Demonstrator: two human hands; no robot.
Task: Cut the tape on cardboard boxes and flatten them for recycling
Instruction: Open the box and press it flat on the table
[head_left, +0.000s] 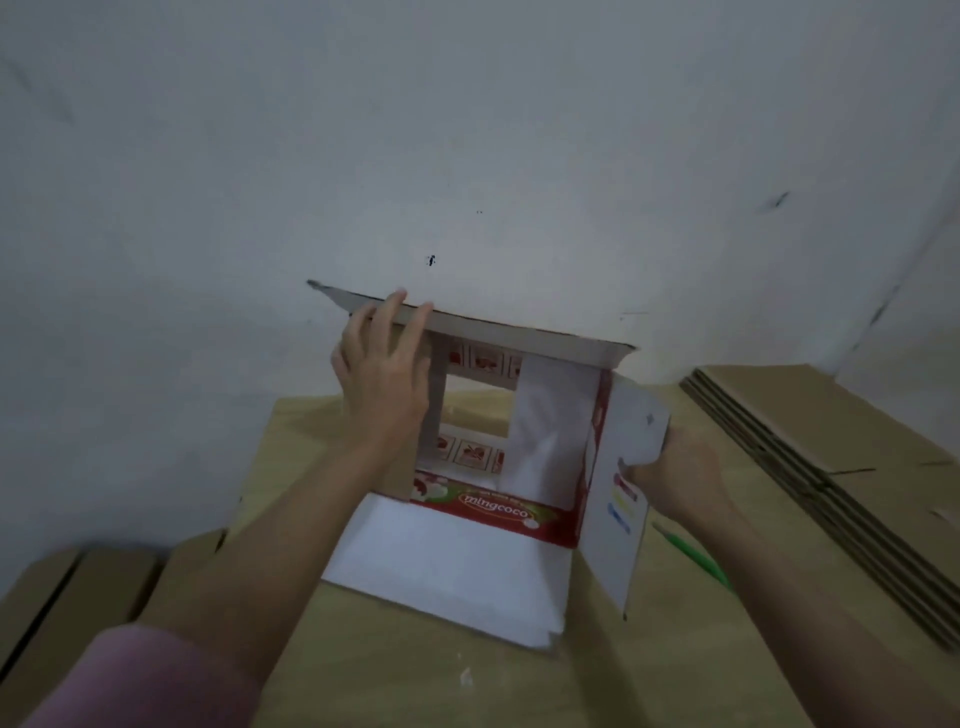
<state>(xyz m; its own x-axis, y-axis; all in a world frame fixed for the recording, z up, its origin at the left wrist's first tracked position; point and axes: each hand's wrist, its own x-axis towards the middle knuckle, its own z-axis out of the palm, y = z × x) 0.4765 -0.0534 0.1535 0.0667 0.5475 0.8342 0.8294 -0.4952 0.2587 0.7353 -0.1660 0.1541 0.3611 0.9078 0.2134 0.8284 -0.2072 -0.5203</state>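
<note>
A brown cardboard sheet (415, 675) is spread under both hands; a green pen (693, 558) is seen lying just below the right hand (675, 467).

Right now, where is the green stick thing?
In the head view, the thin green stick-like tool lies on the brown cardboard sheet, right of the red-and-white printed cardboard box, just below the right hand.
</note>
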